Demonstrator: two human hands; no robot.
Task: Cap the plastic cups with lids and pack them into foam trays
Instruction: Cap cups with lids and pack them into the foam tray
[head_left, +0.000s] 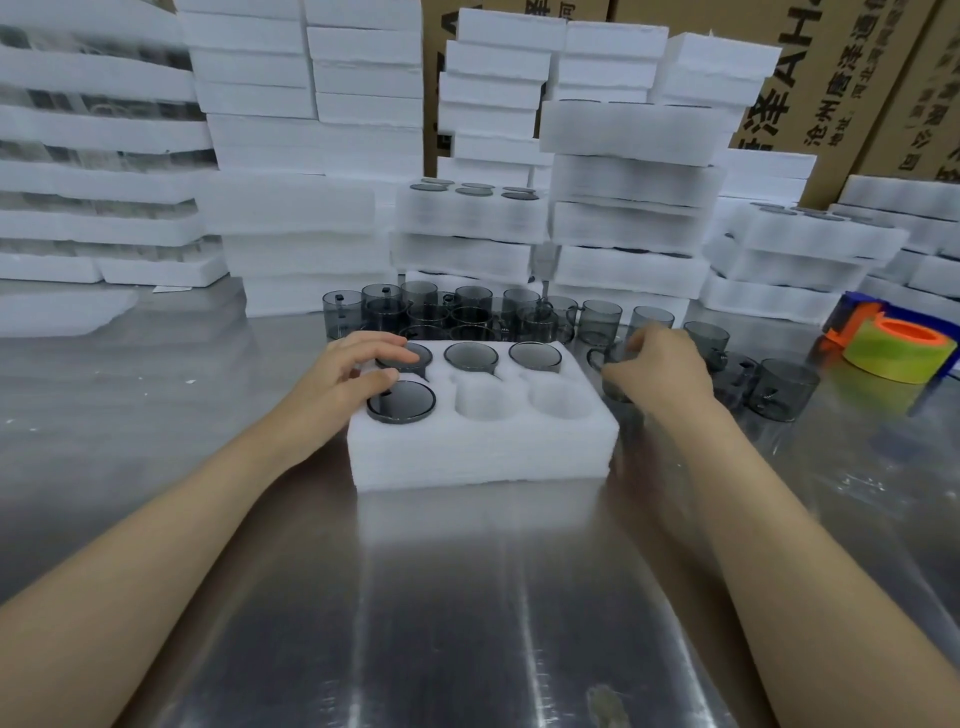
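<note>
Packing workshop, stacked foam trays (628, 130), cartons (810, 78)

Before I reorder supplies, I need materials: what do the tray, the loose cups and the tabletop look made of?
Tray: white foam, matte, with layered, fuzzy sides. Cups: smoky grey see-through plastic, glossy; by look alone could be glass. Tabletop: metal, probably stainless steel, with streaky reflections.

Head view: worn high, faces forward-down, close over steel table (467, 597) (wide-angle, edges bowed).
</note>
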